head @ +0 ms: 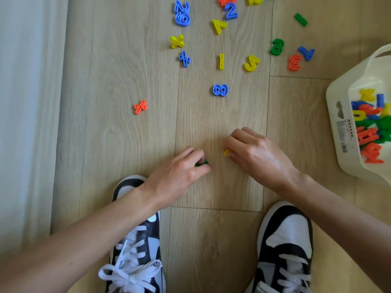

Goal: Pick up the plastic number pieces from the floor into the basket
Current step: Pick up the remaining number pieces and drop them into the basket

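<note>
Pinching, left hand: we have the left hand [179, 172] low over the floor [127, 144], fingers curled in, thumb and fingertips closed on a green piece [202, 163]. Only a sliver of it shows, so we cannot tell which number it is.
Right hand: the right hand [256, 153] is curled the same way, with a yellow piece [227, 152] at its fingertips. It looks pinched, though the hand hides most of it.
Two pieces: they sit near each other but apart, down at floor level just ahead of the shoes [285, 240].
Basket: the basket [332, 92] stands off to our right with a heap of pieces already in it. It is near the right hand and well apart from the left.
Carry: we judge the right hand has the short sideways trip. The left must cross in front of us, past the right hand, to drop the green one.
Blue 8: the blue 8 [220, 90] is the nearest loose piece, straight ahead between the two hands' lines of reach, its long axis lying left to right.
Orange sign: the orange sign [140, 106] lies ahead and left, nearer the left hand.
Beyond: many more pieces are scattered farther out, so we judge the job well short of done.
</note>
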Demonstrator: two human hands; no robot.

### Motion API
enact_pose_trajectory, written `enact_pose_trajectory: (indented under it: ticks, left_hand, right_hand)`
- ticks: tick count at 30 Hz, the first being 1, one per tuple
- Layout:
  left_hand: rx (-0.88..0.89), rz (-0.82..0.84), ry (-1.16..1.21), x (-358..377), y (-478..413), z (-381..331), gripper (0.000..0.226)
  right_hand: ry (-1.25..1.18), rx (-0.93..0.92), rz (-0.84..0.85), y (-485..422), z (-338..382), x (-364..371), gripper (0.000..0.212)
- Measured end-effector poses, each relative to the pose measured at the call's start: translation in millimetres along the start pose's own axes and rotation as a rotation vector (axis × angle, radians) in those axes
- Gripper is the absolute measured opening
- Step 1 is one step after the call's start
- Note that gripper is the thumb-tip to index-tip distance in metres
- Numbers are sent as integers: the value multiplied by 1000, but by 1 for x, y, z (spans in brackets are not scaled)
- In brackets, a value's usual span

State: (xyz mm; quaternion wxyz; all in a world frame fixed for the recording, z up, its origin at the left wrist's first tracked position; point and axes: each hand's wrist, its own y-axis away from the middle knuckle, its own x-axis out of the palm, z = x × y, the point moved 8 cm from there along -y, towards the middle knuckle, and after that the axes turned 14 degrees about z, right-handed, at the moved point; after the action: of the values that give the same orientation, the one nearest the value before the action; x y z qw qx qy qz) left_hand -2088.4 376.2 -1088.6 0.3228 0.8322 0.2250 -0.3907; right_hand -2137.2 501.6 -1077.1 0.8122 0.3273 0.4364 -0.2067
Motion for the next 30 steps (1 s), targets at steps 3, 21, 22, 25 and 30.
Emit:
enact_pose_trajectory:
  ticks: [3,21,22,25,30]
  left_hand:
    - [-5,-30,46,0,-1,6,49]
    - [-164,-250,2518,-41,-53,9,25]
    - [-181,-259,2523,-42,-53,7,26]
    - [-269,-263,2504,-41,-51,7,37]
    - [-329,-254,2493,-39,-50,9,41]
  right_hand:
    - [5,-30,-29,1,-1,1,2]
    - [-641,53,-417,-12,21,-85,14]
    - [-602,41,-407,-14,24,-85,14]
    - [-486,-25,-378,-20,36,-82,13]
    - [-368,-92,-363,-26,42,-79,11]
